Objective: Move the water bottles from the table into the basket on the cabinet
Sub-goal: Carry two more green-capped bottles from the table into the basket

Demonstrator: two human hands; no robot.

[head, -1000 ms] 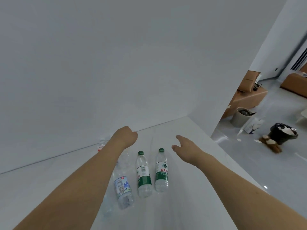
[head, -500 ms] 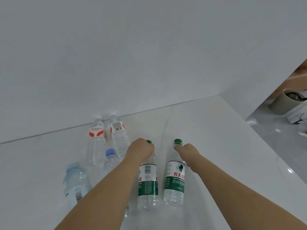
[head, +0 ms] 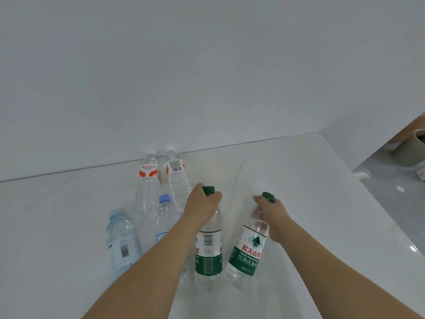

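Observation:
Several clear water bottles stand on the white table (head: pixel 310 203). My left hand (head: pixel 200 208) grips the neck of a green-capped, green-labelled bottle (head: pixel 208 256), which stands upright. My right hand (head: pixel 273 215) grips the neck of a second green-labelled bottle (head: pixel 247 252), tilted with its cap to the right. To the left stand two bottles with red-and-white labels (head: pixel 148 180) (head: pixel 177 178), a blue-capped bottle (head: pixel 164 215) and a pale blue bottle (head: pixel 120 240). No basket or cabinet is in view.
A white wall rises directly behind the table. The table's right edge runs diagonally at the right, with grey floor beyond it. A grey round bin (head: pixel 409 150) sits on that floor at the far right.
Both hands have come down from above the bottles and closed round the necks of the two green-capped bottles. The right one now leans over. The view has swung leftwards.

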